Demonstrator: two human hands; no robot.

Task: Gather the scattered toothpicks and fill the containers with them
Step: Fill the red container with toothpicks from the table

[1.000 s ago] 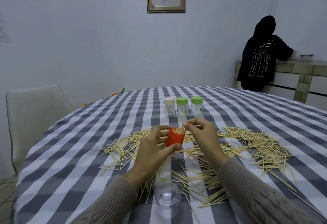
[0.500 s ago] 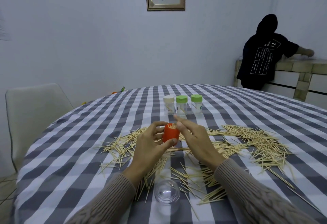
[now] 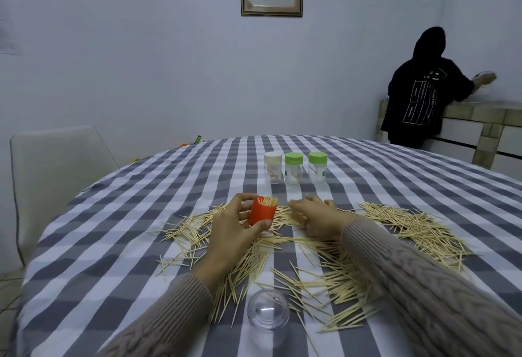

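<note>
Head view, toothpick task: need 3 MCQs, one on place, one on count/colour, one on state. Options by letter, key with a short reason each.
1. Where does the clear dome cap stand?
A. beside the three jars
B. at the near table edge, between the two sleeves
C. on the chair

2. How many of the lidded jars at the far side have green lids?
A. one
B. two
C. three

3. What is the left hand doing?
A. gripping the orange container
B. lying flat on the cloth
C. holding the clear cap

Key:
1 B, the cap sits alone in front of the toothpicks, nearest the camera.
2 B, two green-lidded jars stand right of one cream-lidded jar.
3 A, fingers and thumb curl round the orange container, which bristles with toothpicks; the right hand rests on the pile.
</note>
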